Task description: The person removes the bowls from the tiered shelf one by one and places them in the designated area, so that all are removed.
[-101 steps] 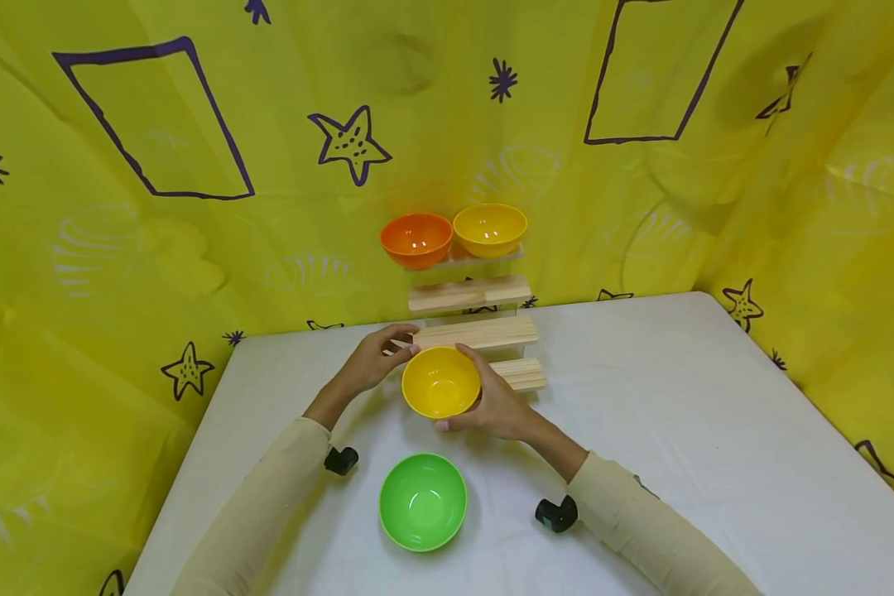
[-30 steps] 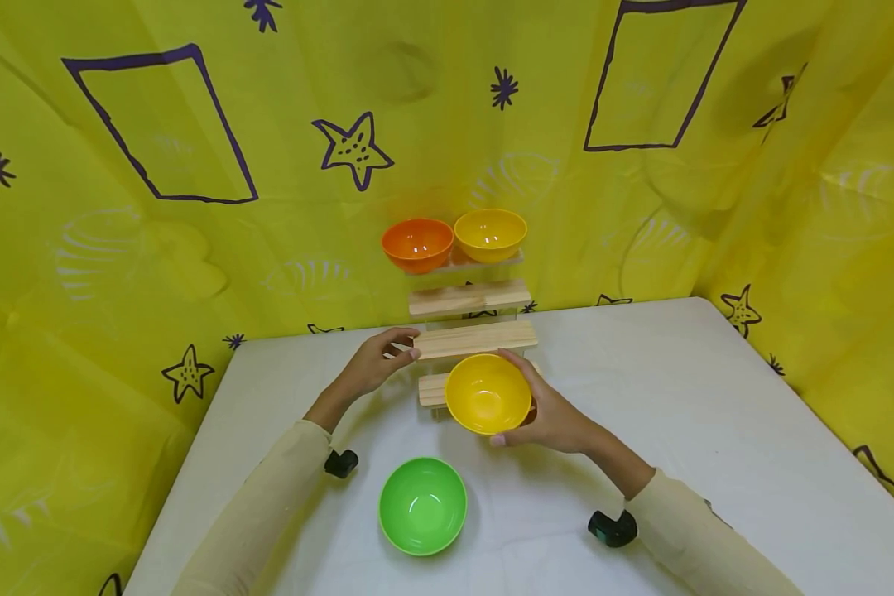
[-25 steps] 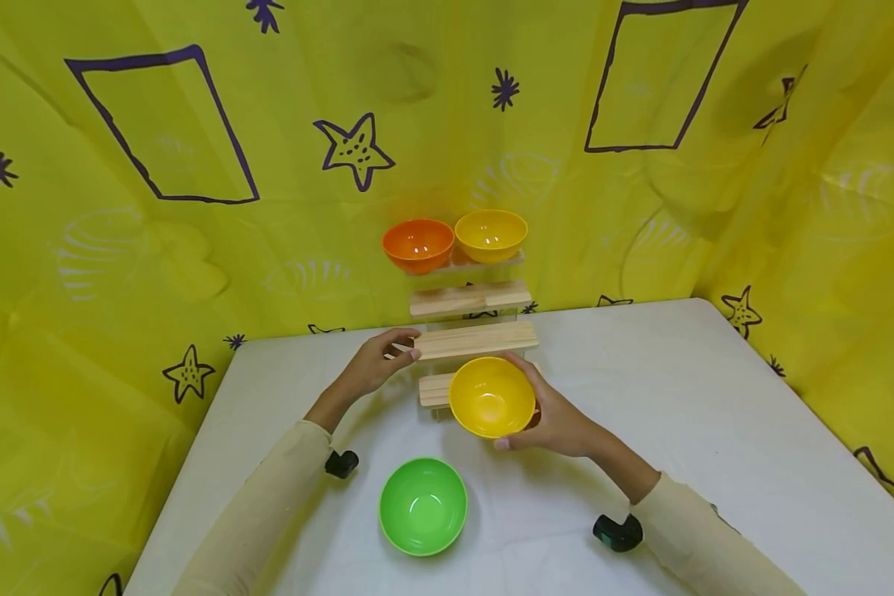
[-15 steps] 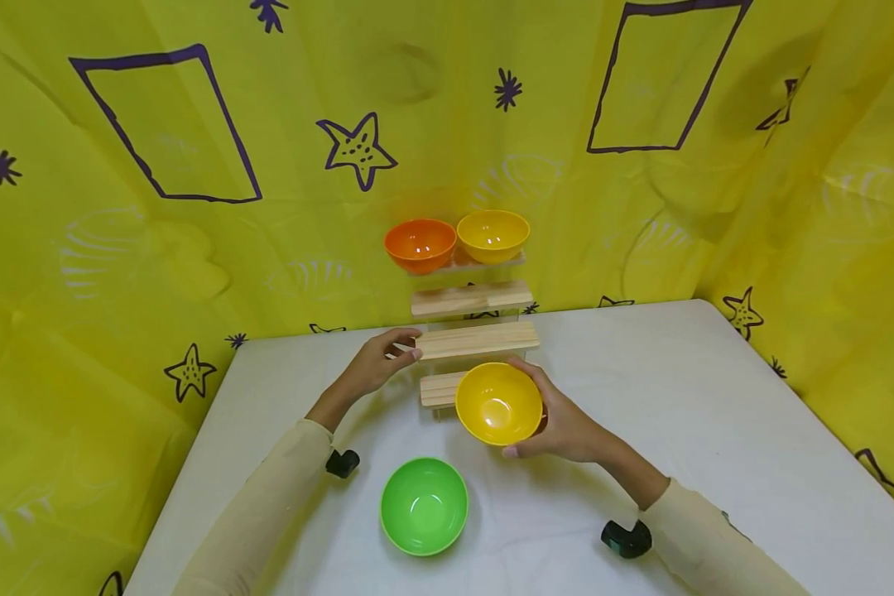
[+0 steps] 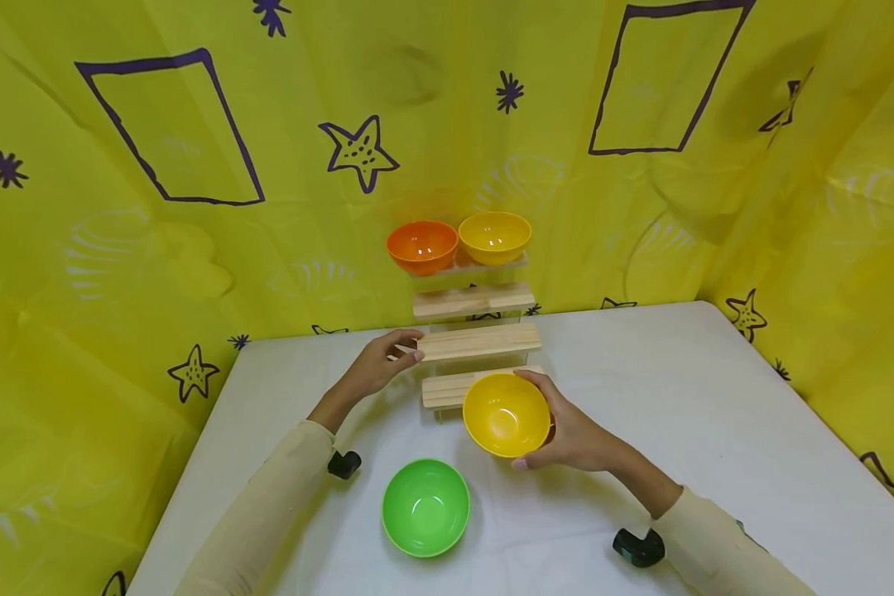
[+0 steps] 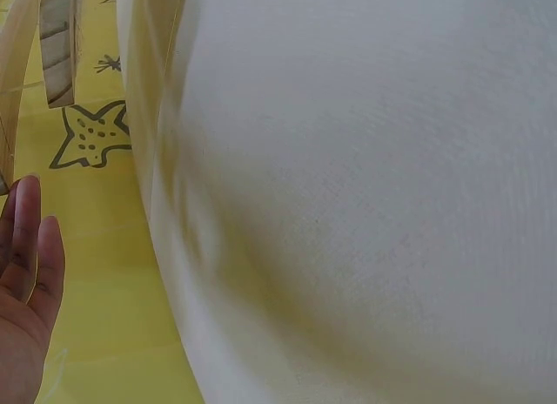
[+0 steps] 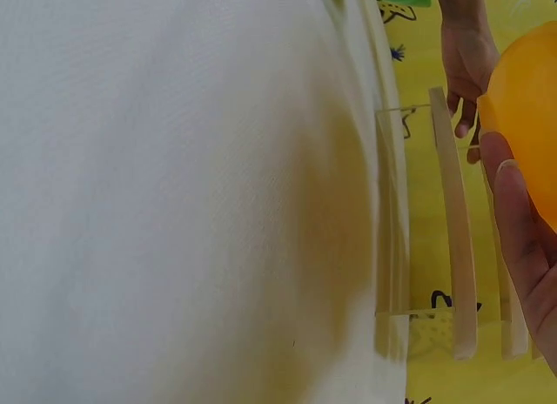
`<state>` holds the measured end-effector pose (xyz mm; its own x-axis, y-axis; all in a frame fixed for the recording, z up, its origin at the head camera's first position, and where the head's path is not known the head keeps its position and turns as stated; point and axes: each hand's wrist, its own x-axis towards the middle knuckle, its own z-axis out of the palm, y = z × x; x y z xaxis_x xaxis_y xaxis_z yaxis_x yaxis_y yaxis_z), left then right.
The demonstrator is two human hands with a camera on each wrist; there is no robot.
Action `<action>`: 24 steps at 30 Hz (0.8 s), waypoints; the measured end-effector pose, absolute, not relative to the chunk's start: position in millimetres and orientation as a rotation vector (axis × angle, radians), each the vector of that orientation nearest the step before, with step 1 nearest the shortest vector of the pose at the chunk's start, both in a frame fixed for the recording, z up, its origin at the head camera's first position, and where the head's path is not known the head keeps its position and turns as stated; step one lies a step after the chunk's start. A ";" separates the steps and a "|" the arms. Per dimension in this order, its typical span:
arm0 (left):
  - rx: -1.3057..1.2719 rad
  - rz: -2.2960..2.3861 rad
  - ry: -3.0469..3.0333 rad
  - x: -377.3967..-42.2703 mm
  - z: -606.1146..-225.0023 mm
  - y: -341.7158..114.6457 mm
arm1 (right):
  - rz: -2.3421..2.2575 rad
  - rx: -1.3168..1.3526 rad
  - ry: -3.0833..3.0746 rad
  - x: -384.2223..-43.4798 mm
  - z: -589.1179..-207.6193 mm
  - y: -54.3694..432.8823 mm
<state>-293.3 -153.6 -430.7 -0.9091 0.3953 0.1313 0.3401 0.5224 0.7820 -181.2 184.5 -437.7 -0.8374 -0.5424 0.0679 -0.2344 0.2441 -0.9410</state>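
Yellow bowl: your right hand grips its right side, before the rack. Likely light, stiff, slick; hold across the outer wall. Your left hand meets the rack's end; pinch unclear.

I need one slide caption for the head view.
Right hand holds a yellow bowl near a stepped wooden rack; left hand touches its edge; green bowl on the table.

Yellow star-printed cloth backdrop with 2 purple-outlined shapes, behind a white-covered table.
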 end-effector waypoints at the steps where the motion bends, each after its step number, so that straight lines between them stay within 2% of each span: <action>1: 0.647 1.360 2.685 -293.2 -430.8 -153.8 | -1.621 -0.724 2.247 -180.8 -438.0 185.3; 24: 0.674 1.376 2.676 -294.7 -431.9 -154.2 | -1.494 -0.749 2.254 -170.3 -446.9 195.6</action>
